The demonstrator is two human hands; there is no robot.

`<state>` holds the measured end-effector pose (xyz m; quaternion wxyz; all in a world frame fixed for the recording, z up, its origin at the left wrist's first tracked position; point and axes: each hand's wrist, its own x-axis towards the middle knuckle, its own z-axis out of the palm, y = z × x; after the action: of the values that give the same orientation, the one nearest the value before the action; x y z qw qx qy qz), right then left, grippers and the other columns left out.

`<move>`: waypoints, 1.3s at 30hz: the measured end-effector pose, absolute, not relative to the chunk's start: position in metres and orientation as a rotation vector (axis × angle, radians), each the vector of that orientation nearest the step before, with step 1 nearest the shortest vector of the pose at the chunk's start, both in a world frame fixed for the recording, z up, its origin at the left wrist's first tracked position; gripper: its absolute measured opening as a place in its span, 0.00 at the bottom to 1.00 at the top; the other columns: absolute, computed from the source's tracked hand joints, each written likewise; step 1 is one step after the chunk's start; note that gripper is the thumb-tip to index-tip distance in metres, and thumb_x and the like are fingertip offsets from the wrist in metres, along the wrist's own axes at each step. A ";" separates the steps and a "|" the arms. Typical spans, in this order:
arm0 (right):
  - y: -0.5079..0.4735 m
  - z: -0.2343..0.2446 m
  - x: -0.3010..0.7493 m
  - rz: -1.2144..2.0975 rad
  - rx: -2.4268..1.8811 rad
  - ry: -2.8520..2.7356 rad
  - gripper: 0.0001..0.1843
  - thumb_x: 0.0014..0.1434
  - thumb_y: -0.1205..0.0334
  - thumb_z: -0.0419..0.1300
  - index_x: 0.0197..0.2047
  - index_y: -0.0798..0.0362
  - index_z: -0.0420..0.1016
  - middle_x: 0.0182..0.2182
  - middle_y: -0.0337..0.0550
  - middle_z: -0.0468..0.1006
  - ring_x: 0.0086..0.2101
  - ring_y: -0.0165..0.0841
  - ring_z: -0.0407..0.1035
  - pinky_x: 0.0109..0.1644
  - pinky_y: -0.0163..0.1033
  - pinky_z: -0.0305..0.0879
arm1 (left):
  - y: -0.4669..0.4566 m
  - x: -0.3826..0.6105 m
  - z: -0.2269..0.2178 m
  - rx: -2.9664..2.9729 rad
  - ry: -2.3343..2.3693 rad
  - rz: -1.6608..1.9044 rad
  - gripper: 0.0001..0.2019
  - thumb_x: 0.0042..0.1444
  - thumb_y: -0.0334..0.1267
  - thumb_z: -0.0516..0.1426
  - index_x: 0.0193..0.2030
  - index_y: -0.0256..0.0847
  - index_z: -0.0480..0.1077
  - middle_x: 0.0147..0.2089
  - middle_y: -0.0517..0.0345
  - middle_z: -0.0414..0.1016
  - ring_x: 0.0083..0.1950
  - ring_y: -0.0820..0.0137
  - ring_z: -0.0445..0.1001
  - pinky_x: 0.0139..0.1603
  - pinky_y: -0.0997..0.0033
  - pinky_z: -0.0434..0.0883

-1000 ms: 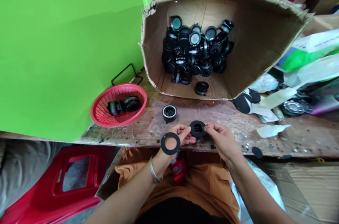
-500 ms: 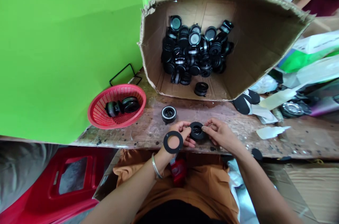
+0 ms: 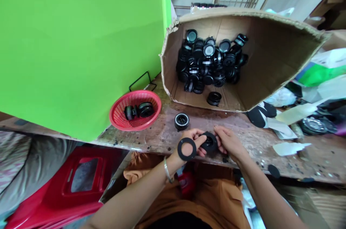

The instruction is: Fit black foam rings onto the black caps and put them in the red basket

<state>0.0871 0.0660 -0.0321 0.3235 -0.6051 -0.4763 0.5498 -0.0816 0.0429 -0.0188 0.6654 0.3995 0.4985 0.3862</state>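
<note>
Gripped between the left hand [image 3: 192, 139] and right hand [image 3: 226, 141], a black round part [image 3: 209, 142] is held just before the cardboard box [image 3: 270, 74], a flat black ring [image 3: 186, 149] hanging on the left fingers. Two finished pieces are seen in the red basket [image 3: 119, 117] left of the box; many parts remain inside it.

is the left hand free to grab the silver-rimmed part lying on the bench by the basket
Probably not right now: the left hand holds a flat black ring and helps grip a black part. The silver-rimmed part lies just beyond it, uncovered.
</note>
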 end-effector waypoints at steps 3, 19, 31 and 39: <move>0.051 -0.031 0.097 1.430 -1.507 -1.128 0.24 0.53 0.35 0.57 0.30 0.50 0.64 0.15 0.30 0.65 0.13 0.24 0.57 0.14 0.29 0.48 | 0.038 -0.125 0.020 1.011 1.232 0.960 0.18 0.50 0.45 0.63 0.44 0.35 0.71 0.20 0.63 0.72 0.15 0.73 0.72 0.14 0.79 0.69; 0.075 -0.034 0.014 0.627 -1.331 -1.818 0.21 0.52 0.58 0.64 0.49 0.55 0.73 0.48 0.50 0.75 0.50 0.44 0.65 0.57 0.49 0.61 | 0.037 -0.245 0.037 1.402 1.816 1.242 0.15 0.55 0.47 0.60 0.45 0.41 0.71 0.20 0.67 0.68 0.18 0.76 0.67 0.17 0.81 0.63; 0.065 -0.030 0.013 0.560 -1.413 -1.605 0.30 0.46 0.65 0.65 0.54 0.55 0.68 0.49 0.49 0.73 0.51 0.41 0.65 0.58 0.46 0.61 | 0.043 -0.142 -0.054 1.808 1.613 1.164 0.33 0.49 0.43 0.61 0.61 0.40 0.59 0.56 0.44 0.67 0.53 0.55 0.71 0.54 0.48 0.71; 0.049 -0.038 0.055 0.547 -1.398 -1.668 0.35 0.48 0.49 0.71 0.56 0.48 0.67 0.50 0.44 0.74 0.51 0.41 0.65 0.57 0.46 0.62 | 0.092 -0.118 -0.077 1.985 1.421 1.008 0.36 0.47 0.49 0.59 0.63 0.43 0.57 0.53 0.45 0.71 0.51 0.48 0.74 0.51 0.46 0.73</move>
<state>0.0548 0.0493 -0.0377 0.4338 -0.5612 -0.6698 0.2196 -0.1175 0.0921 -0.0769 0.2475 0.7282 0.5213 0.3697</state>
